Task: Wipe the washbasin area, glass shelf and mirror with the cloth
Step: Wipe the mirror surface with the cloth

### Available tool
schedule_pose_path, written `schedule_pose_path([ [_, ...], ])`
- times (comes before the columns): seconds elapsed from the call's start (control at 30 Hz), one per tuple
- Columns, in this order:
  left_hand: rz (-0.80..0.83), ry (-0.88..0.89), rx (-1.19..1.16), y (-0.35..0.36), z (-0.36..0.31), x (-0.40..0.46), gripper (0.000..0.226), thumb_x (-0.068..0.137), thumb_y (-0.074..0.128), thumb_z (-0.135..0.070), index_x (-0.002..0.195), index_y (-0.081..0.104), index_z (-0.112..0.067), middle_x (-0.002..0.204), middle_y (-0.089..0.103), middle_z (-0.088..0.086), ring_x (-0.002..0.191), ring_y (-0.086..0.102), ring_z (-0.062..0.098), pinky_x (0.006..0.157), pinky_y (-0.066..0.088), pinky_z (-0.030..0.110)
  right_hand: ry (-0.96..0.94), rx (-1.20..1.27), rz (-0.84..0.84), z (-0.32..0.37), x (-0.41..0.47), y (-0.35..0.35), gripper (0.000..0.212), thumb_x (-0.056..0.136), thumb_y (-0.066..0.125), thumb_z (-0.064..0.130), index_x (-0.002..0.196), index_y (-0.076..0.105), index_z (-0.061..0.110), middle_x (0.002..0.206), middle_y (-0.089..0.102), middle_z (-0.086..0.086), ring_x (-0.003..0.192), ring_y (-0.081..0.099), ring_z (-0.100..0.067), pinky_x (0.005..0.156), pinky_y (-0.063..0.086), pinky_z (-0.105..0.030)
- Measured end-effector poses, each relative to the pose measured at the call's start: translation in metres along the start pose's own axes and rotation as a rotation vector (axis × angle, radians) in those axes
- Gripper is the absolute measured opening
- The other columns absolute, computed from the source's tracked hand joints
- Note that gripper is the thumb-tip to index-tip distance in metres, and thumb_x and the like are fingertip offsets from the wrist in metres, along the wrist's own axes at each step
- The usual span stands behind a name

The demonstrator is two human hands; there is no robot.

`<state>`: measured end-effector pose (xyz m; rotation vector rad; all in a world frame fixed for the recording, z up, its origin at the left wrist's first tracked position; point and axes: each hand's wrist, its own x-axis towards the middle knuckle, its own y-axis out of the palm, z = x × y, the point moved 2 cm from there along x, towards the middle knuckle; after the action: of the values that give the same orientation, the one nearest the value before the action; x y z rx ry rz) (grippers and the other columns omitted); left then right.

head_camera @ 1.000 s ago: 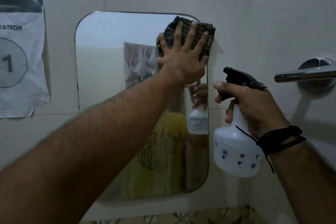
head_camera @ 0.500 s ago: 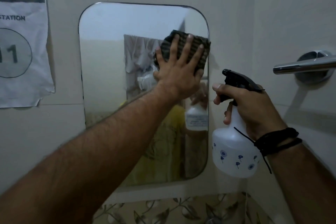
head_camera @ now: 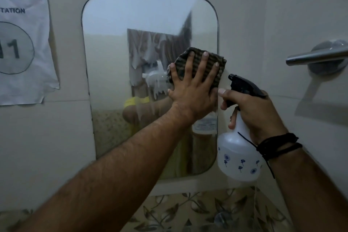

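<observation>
On the wall, the mirror (head_camera: 131, 62) is getting wiped, so the job is somewhere in the mirror part. Wet white drips are sitting on the glass near the middle, and the lower half is looking smeary, so I think more wiping is needed there. The washbasin and the glass shelf are not showing, so I cannot tell if they are clean or not. The left hand (head_camera: 192, 96) is lying flat and wide open, fingers spread, pressing the striped cloth (head_camera: 199, 62) against the right side of the mirror, about halfway up. The cloth is poking a little past the mirror's right edge onto the wall tile. The right hand (head_camera: 258, 113) is closed around the neck of a white spray bottle (head_camera: 237, 156), with one finger resting by the black trigger. It is holding the bottle just beside the mirror, not touching the glass.
</observation>
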<state>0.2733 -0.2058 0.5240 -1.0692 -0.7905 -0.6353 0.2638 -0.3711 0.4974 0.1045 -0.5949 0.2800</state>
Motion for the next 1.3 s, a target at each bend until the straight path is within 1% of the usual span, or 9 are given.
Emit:
schedule_pose_path([
  [0.07, 0.003, 0.001, -0.009, 0.011, -0.007, -0.017, 0.075, 0.096, 0.030, -0.060, 0.162, 0.003, -0.036, 0.170, -0.015, 0.002, 0.154, -0.015, 0.038, 0.112, -0.003, 0.076, 0.046, -0.025, -0.018, -0.019, -0.008, -0.003, 0.025, 0.092, 0.076, 0.028, 0.080, 0.074, 0.006, 0.068, 0.070, -0.008, 0.039, 0.053, -0.026, 0.055, 0.048, -0.034],
  [0.17, 0.024, 0.029, 0.008, 0.020, -0.009, -0.032, 0.075, 0.095, 0.030, -0.061, 0.162, 0.004, -0.037, 0.170, -0.013, 0.001, 0.154, -0.013, 0.038, 0.112, 0.000, 0.077, 0.113, -0.059, -0.029, -0.042, -0.019, -0.007, 0.020, 0.091, 0.078, 0.029, 0.086, 0.076, 0.009, 0.076, 0.073, -0.014, 0.038, 0.053, -0.027, 0.057, 0.050, -0.035],
  [0.27, 0.008, 0.003, 0.001, 0.008, -0.002, -0.016, 0.076, 0.095, 0.032, -0.060, 0.161, 0.002, -0.037, 0.170, -0.014, 0.000, 0.154, -0.016, 0.037, 0.114, -0.008, 0.075, 0.137, -0.045, -0.029, -0.048, -0.020, -0.012, 0.011, 0.092, 0.077, 0.030, 0.085, 0.073, 0.022, 0.088, 0.076, -0.018, 0.037, 0.053, -0.025, 0.059, 0.049, -0.033],
  [0.37, -0.025, -0.043, -0.009, 0.004, -0.001, -0.011, 0.076, 0.096, 0.031, -0.060, 0.162, 0.000, -0.036, 0.170, -0.015, 0.002, 0.154, -0.016, 0.037, 0.113, -0.012, 0.073, 0.126, -0.061, -0.019, -0.052, -0.023, -0.017, 0.015, 0.093, 0.076, 0.028, 0.080, 0.069, 0.026, 0.087, 0.075, -0.020, 0.037, 0.052, -0.025, 0.061, 0.051, -0.037],
  [0.57, 0.013, -0.025, -0.001, 0.039, -0.019, -0.079, 0.074, 0.098, 0.033, -0.057, 0.162, 0.004, -0.034, 0.171, -0.013, 0.003, 0.155, -0.014, 0.037, 0.114, -0.005, 0.074, 0.158, -0.148, -0.017, -0.077, -0.041, -0.015, 0.023, 0.090, 0.080, 0.029, 0.088, 0.075, 0.007, 0.082, 0.074, -0.018, 0.040, 0.055, -0.028, 0.059, 0.054, -0.041],
  [0.8, 0.003, -0.060, -0.027, 0.030, -0.016, -0.063, 0.074, 0.097, 0.032, -0.057, 0.162, 0.004, -0.036, 0.171, -0.012, 0.002, 0.155, -0.014, 0.037, 0.114, -0.005, 0.075, 0.166, -0.157, -0.021, -0.076, -0.045, -0.015, 0.029, 0.091, 0.079, 0.033, 0.089, 0.075, 0.005, 0.086, 0.078, -0.010, 0.039, 0.056, -0.027, 0.062, 0.055, -0.038],
  [0.9, 0.007, -0.037, -0.034, 0.046, -0.028, -0.091, 0.073, 0.098, 0.034, -0.056, 0.162, 0.006, -0.034, 0.171, -0.011, 0.004, 0.155, -0.012, 0.038, 0.114, -0.004, 0.075, 0.187, -0.170, -0.017, -0.081, -0.053, -0.016, 0.031, 0.091, 0.078, 0.034, 0.090, 0.075, 0.003, 0.087, 0.078, -0.010, 0.039, 0.057, -0.027, 0.063, 0.056, -0.037],
  [1.07, 0.123, 0.027, -0.015, 0.077, -0.046, -0.147, 0.074, 0.098, 0.039, -0.053, 0.162, 0.007, -0.035, 0.171, -0.011, 0.001, 0.156, -0.010, 0.036, 0.112, 0.001, 0.075, 0.222, -0.174, -0.005, -0.087, -0.066, -0.022, 0.032, 0.091, 0.078, 0.035, 0.086, 0.074, 0.003, 0.090, 0.078, -0.012, 0.039, 0.057, -0.026, 0.062, 0.055, -0.036],
  [1.3, 0.064, -0.019, -0.049, 0.050, -0.029, -0.102, 0.076, 0.094, 0.039, -0.054, 0.162, 0.011, -0.034, 0.171, -0.007, 0.002, 0.155, -0.010, 0.037, 0.114, -0.005, 0.074, 0.216, -0.173, -0.019, -0.085, -0.068, -0.026, 0.034, 0.092, 0.077, 0.033, 0.081, 0.072, 0.002, 0.091, 0.078, -0.011, 0.038, 0.056, -0.026, 0.065, 0.056, -0.040],
])
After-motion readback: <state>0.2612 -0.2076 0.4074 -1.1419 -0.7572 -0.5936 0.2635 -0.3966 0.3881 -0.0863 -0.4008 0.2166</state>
